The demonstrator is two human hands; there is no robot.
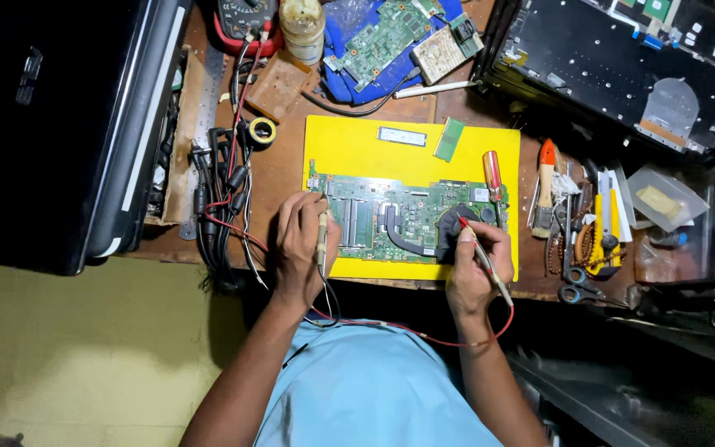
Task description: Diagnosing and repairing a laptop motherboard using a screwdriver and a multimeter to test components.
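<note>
A green laptop motherboard [399, 217] with a black fan and heat pipe lies on a yellow mat [357, 147]. My left hand [301, 248] grips a pale test probe [322, 236] with its tip down at the board's left edge. My right hand [475, 265] holds a red-tipped probe [482, 257] against the fan area at the board's right. Red and black leads [424, 335] run from both probes across my lap. A multimeter [246, 21] sits at the back left.
A red-handled screwdriver [492, 174], a memory stick [448, 139] and a small drive [401, 136] lie on the mat. Brush, scissors [581, 290] and tweezers crowd the right. Cable bundle [221, 207] at left. Another board [386, 37] and an opened laptop shell [622, 58] behind.
</note>
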